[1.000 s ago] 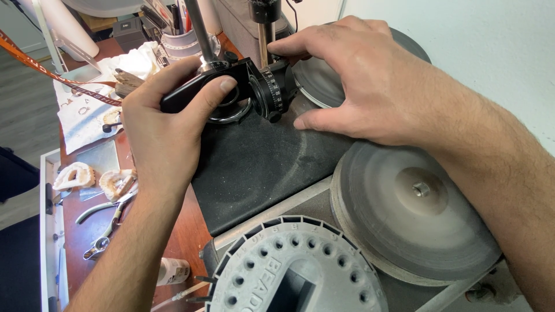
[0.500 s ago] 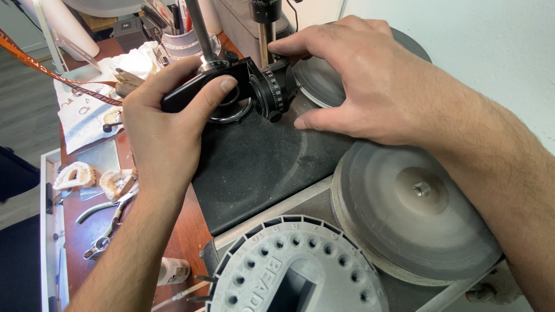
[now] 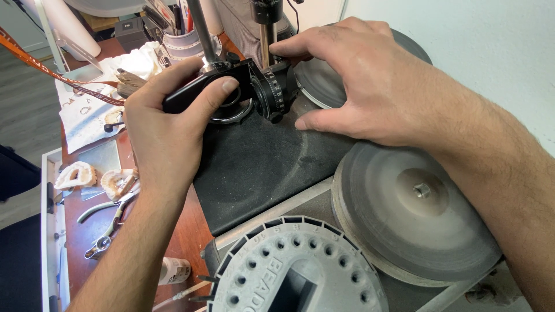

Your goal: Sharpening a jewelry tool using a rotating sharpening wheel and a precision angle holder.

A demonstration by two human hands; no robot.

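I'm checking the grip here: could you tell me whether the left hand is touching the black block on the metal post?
Touching. The head view shows the left hand wrapped over the black block, thumb pressed flat on its front face with no gap.

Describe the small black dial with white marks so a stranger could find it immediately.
Start at the black mat in the middle. At its far edge, the left hand holds a black arm; the dial sits at its end, under the right hand. Only it has white tick marks.

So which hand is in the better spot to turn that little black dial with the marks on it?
Probably the right hand: its fingertips already sit at the graduated black dial. The left hand is wrapped around the black arm beside the metal post, steadying it.
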